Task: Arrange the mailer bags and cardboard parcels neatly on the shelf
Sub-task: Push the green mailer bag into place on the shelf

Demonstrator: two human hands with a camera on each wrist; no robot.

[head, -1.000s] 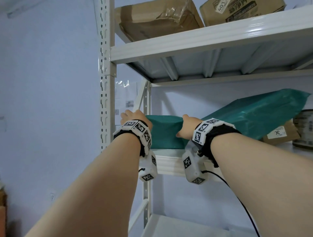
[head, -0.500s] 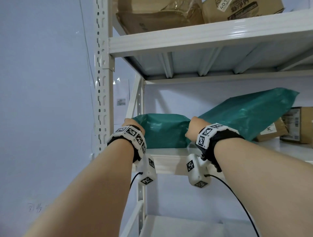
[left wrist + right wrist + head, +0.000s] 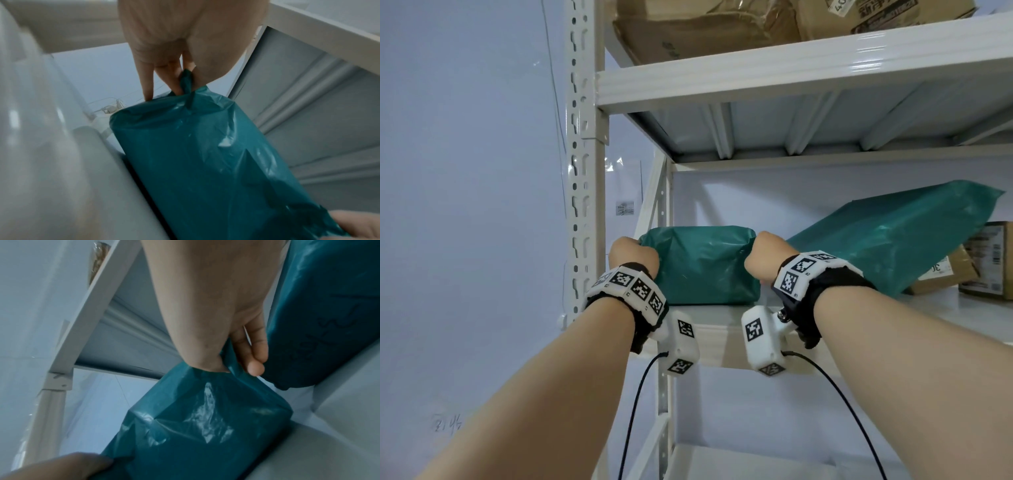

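We are standing in front of the white metal shelf unit (image 3: 808, 73), which is filling most of the head view, and we are working on its middle board (image 3: 719, 320). Compared with a second ago, the small blocky teal plastic mailer bag (image 3: 703, 265) is now sitting upright and square at the left end of this board, in the centre of the frame, with its front face parallel to the board edge. Earlier our hands were lying over its top; now they are gripping it at the two upper corners.

To the right, the large flat teal plastic mailer bag (image 3: 893, 236) is leaning at a slant over a brown cardboard parcel (image 3: 945, 274). It is not changing place between the pictures. More brown cardboard parcels (image 3: 705, 27) are resting on the top board, in the upper part of the frame.

Our left hand (image 3: 185, 40) is pinching a twisted corner of the plastic between the thumb and the fingers (image 3: 148, 81), as the left wrist view is showing. Our right hand (image 3: 216, 305) is pinching the opposite corner in the same manner, with the fingertips (image 3: 256, 368) curled around the film.

We are judging that this small bag is almost placed, and that the leaning large bag is waiting to be straightened next.
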